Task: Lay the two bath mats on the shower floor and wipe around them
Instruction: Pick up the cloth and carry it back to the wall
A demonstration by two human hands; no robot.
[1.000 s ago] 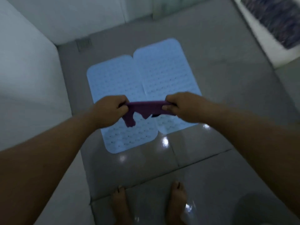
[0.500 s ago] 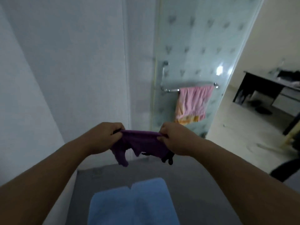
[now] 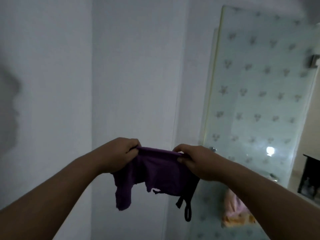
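Bath mats are not in view at this moment; only wall, glass and the raised hands are shown, so their place on the shower floor cannot be told from here. What is held instead is a purple cloth [image 3: 155, 172], stretched between the left hand [image 3: 119, 155] and the right hand [image 3: 195, 161] at roughly chest height in front of the white wall [image 3: 131, 75]. Its top edge is pulled nearly straight from one hand to the other, while the rest hangs loose below them, ragged at the bottom, with a longer flap under the left hand and a dark strap with a loop [image 3: 187, 211] dangling under the right. The cloth is judged to be spread this way so that it can be opened out or refolded into a usable pad before the floor is wiped. Both hands are closed narrowly, each upper corner being pinched between thumb and curled fingers; nothing else is touched by either. Beyond the right hand, a frosted glass panel [image 3: 259, 94] with a repeated pattern is seen, and a pink towel [image 3: 237, 212] hangs against it, below and behind the right forearm. The wiping step is judged not yet begun, since the cloth is held well clear of any surface.
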